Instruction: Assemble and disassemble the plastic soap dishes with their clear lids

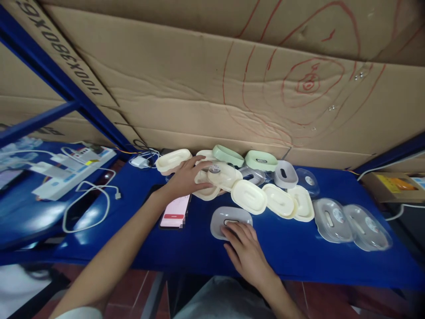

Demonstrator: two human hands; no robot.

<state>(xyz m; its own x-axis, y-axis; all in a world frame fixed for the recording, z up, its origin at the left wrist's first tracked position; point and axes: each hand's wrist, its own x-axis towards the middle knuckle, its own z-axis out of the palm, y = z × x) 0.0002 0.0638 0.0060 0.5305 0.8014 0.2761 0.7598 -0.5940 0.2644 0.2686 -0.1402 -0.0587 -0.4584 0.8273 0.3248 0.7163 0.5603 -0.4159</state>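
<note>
My left hand point(187, 179) reaches into a pile of plastic pieces at the back of the table. Its thumb and fingers close around the left end of a see-through lid point(223, 177) with a round sticker. Beneath that lid lies a cream oval tray point(206, 191), partly covered by my fingers. Nearer to me, my right hand point(244, 250) rests with fingers extended on the lower right of a grey oval plastic piece point(219, 219) with a dark-rimmed slot. The thumb is apart, below the piece's edge.
More cream trays point(249, 196) run rightward from the pile. Behind them stand green oval pieces point(261, 160) and a grey one point(286, 174). Two clear lids point(334, 220) lie at the right. A phone point(174, 212) is beside my left forearm, and a power strip point(71, 173) with cables sits far left.
</note>
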